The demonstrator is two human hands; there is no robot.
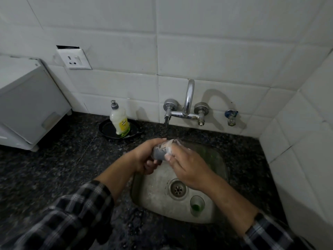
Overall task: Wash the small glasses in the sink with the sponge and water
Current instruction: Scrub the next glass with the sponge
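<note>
My left hand (146, 156) grips a small clear glass (159, 153), tilted, over the far left part of the steel sink (155, 188) and just under the tap spout (166, 121). My right hand (187, 166) pinches the glass's upper end, thumb on its side and fingers over its foamy mouth. A second small glass (197, 204) with a green bottom stands upright in the sink near the drain (178, 189). A green blurred shape (207, 154), possibly the sponge, lies in the sink behind my right hand, mostly hidden.
A dish soap bottle (119, 121) stands on a black dish (108, 129) left of the tap. A white appliance (27, 105) sits on the dark granite counter (54, 168) at far left. Tiled walls close in behind and on the right.
</note>
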